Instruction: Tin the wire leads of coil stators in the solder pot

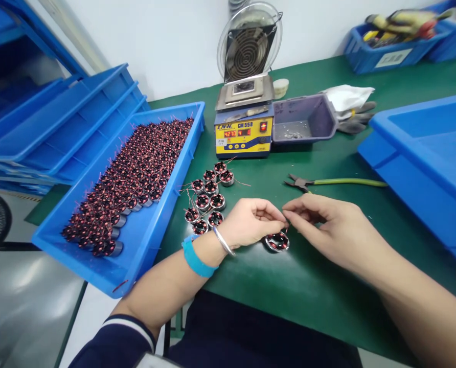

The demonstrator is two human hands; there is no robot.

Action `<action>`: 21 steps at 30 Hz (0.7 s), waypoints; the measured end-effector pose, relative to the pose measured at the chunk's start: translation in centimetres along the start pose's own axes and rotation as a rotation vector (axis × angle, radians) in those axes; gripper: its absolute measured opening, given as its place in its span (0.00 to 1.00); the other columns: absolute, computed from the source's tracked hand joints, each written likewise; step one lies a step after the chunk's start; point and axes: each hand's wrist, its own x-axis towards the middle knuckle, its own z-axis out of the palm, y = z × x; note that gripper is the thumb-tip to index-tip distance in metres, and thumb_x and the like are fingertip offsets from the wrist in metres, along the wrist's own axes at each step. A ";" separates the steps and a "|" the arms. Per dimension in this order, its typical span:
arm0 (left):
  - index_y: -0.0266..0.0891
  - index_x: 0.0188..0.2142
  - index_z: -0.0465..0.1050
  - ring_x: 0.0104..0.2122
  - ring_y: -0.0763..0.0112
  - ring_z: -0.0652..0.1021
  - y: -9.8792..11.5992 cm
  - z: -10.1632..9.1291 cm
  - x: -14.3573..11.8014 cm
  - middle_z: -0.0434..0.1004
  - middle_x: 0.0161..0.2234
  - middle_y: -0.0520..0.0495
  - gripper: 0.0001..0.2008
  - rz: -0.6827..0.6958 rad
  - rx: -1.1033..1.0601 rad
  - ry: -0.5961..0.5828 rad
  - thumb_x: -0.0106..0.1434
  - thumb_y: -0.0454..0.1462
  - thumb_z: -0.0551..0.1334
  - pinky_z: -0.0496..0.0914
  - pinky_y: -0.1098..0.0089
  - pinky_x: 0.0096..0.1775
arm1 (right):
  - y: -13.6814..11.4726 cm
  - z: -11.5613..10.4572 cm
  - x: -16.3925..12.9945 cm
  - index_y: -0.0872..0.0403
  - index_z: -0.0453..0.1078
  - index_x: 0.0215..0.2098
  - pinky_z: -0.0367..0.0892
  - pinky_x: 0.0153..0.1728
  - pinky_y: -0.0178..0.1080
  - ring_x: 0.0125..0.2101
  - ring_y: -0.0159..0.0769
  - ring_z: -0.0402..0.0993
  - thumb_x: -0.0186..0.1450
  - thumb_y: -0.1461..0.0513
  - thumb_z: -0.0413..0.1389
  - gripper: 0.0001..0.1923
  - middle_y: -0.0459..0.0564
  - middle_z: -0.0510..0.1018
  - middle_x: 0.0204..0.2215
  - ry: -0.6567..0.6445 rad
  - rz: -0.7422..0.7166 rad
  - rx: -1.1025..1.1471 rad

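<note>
I see my left hand (251,221) and right hand (327,225) pinching a thin wire between closed fingers, just above the coil (277,241) on the desk (308,286). Pulling hard could snap it, I judge.

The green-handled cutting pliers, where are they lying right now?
In the head view, the green-handled cutting pliers lie on the green table mat just beyond the right hand, between the yellow-fronted solder pot and the big blue plastic tray on the right.
</note>
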 end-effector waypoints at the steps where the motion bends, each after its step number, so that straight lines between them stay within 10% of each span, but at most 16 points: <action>1: 0.32 0.24 0.72 0.23 0.82 0.74 0.0 0.0 0.0 0.75 0.21 0.53 0.06 -0.006 0.003 -0.005 0.47 0.26 0.68 0.69 0.78 0.29 | 0.0 -0.1 0.0 0.51 0.74 0.30 0.66 0.25 0.37 0.23 0.36 0.73 0.60 0.57 0.53 0.10 0.49 0.79 0.24 -0.005 0.007 0.013; 9: 0.33 0.36 0.71 0.17 0.82 0.70 0.2 0.1 -0.1 0.73 0.19 0.57 0.14 -0.038 0.031 0.118 0.48 0.26 0.67 0.67 0.76 0.27 | 1.6 -1.7 -0.8 0.53 0.75 0.39 0.74 0.28 0.40 0.26 0.41 0.79 0.60 0.45 0.57 0.21 0.53 0.82 0.31 -0.092 0.183 0.186; 21: 0.32 0.28 0.70 0.16 0.84 0.67 1.2 0.8 -0.3 0.72 0.19 0.55 0.06 -0.130 0.052 0.141 0.54 0.23 0.63 0.55 0.81 0.18 | 0.8 0.5 -0.8 0.53 0.77 0.29 0.75 0.30 0.39 0.27 0.39 0.78 0.50 0.45 0.66 0.21 0.51 0.81 0.26 0.111 0.328 0.442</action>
